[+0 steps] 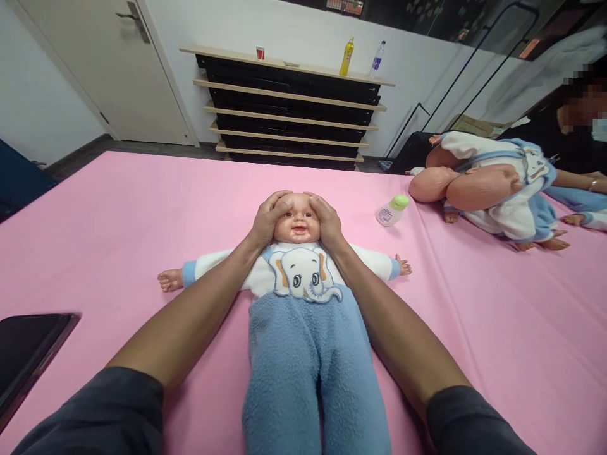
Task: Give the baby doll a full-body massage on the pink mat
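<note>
A baby doll (298, 297) lies on its back on a pink-covered table, arms stretched out to both sides. Its outfit is white on top and blue below, with an elephant patch on the chest. My left hand (272, 218) cups one side of the doll's head, its thumb across the brow. On the other side, my right hand (327, 218) cups the head in the same way. Both sets of fingers curl around the top of the head, where the tips partly go out of sight.
A bottle with a green cap (392, 210) lies to the right of the doll. Several more dolls (493, 177) are piled at the right, near another person (531, 133). A dark tablet or phone (33, 347) rests at the left edge. Behind the table stands a shelf unit (289, 95).
</note>
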`<state>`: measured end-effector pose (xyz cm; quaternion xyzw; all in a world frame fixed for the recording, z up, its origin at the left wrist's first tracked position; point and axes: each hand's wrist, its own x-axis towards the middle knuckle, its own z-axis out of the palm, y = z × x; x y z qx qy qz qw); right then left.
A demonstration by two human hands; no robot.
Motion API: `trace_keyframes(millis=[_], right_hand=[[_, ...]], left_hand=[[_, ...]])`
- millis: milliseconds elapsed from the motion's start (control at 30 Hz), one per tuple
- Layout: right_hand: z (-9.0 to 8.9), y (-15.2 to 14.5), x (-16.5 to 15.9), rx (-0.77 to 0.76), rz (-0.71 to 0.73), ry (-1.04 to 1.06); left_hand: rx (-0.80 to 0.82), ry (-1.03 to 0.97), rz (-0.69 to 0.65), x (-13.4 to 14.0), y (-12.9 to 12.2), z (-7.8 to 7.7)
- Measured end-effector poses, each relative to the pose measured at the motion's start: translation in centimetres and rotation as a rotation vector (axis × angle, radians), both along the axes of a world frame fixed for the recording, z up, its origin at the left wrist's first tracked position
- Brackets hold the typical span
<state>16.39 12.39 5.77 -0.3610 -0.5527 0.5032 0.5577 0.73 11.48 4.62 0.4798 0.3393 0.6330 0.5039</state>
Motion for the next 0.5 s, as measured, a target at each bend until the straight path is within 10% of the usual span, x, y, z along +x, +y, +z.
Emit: trace_keyframes(millis=[500], right_hand=[[-0.43, 0.4, -0.08, 0.027, -0.069, -0.001]], left_hand=[[0.088, 0.13, 0.176, -0.17, 0.52, -0.46]])
